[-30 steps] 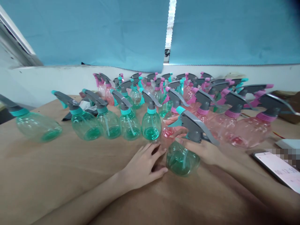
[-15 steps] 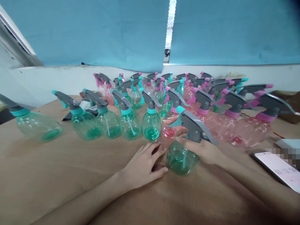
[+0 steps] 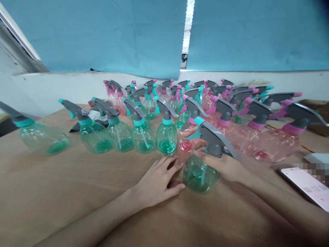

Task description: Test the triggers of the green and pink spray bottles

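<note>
My right hand [image 3: 226, 166] is wrapped round the neck of a green spray bottle [image 3: 199, 176] with a grey head and turquoise nozzle; a thin tube shows inside its clear body. Some fingers reach out behind the turquoise trigger. Palm down on the table, my left hand [image 3: 159, 181] lies with its fingers apart, just left of that bottle, and holds nothing. Straight ahead of it stands another green spray bottle [image 3: 166, 137] with a turquoise collar. Beside that, a pink spray bottle [image 3: 185, 144] is partly hidden by my right fingers.
Several more green and pink spray bottles stand in rows across the wooden table [image 3: 77, 192]. One green bottle [image 3: 43, 139] is at the far left. A phone [image 3: 305, 181] lies at the right. Blue curtains [image 3: 110, 37] hang behind.
The view has shifted very slightly, so everything sits a few pixels further right. Both hands keep their places, and the right one still holds the green spray bottle.
</note>
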`<state>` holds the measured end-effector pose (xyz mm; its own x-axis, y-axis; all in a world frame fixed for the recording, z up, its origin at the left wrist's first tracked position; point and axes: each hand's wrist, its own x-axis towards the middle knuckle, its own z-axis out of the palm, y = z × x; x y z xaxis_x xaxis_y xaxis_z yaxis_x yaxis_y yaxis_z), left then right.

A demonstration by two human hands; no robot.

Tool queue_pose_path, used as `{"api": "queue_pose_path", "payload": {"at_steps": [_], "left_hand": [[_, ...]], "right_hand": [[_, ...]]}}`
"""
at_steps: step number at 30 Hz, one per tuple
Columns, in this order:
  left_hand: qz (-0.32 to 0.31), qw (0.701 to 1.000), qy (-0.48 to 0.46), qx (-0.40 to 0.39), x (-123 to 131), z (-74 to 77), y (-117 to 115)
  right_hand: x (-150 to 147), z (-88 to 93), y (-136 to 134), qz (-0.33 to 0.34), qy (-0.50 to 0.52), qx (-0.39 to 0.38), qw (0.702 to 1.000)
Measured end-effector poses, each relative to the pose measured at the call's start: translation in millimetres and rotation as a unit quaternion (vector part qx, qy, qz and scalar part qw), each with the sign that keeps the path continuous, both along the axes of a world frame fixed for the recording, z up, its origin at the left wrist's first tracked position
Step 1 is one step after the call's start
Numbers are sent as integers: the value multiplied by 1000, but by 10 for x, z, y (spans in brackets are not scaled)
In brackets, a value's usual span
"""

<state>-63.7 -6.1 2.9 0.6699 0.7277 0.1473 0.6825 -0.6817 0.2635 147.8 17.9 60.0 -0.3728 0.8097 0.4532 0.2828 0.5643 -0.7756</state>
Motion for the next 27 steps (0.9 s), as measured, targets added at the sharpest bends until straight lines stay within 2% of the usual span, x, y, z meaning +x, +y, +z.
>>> {"api": "queue_pose_path", "payload": {"at_steps": [8, 18, 27], "left_hand": [[1, 1000, 2, 1, 5, 6, -5], [2, 1000, 0, 4, -3, -2, -10], [-1, 1000, -7, -4, 5, 33, -14]], "right_hand": [[-3, -7, -30, -4, 21, -46, 999], [47, -68, 4, -12, -9, -38, 999], [-29, 124, -139, -6, -1, -4, 1000]]}}
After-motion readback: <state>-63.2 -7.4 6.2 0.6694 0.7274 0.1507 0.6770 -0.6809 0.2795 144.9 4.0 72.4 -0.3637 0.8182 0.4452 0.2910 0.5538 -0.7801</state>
